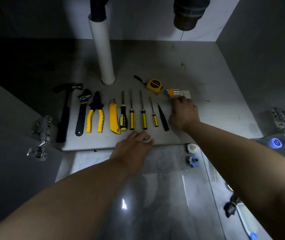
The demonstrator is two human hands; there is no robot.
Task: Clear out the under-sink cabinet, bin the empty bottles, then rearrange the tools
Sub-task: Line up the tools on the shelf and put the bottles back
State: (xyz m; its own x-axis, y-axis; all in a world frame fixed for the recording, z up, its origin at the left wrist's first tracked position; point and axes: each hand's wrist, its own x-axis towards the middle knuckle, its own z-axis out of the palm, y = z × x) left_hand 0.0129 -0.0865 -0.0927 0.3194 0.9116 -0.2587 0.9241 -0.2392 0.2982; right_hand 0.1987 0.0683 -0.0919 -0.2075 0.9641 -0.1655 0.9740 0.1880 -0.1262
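Tools lie in a row on the cabinet floor [155,66]: a black hammer [65,111], an adjustable wrench [82,111], yellow pliers [95,115], a yellow utility knife [114,118], several yellow-and-black screwdrivers [132,116] and black tweezers [162,118]. Behind them are a yellow tape measure [153,85] and an orange hex key set [177,93]. My right hand [184,113] reaches to the hex key set, fingertips touching its near edge. My left hand [134,144] rests on the cabinet's front edge with loosely curled fingers, holding nothing.
A white drain pipe [103,52] stands at the back centre and a dark trap [188,14] hangs above right. Door hinges [41,134] flank the opening on both sides. Two bottle caps [192,153] and a brush [245,220] are on the tiled floor outside.
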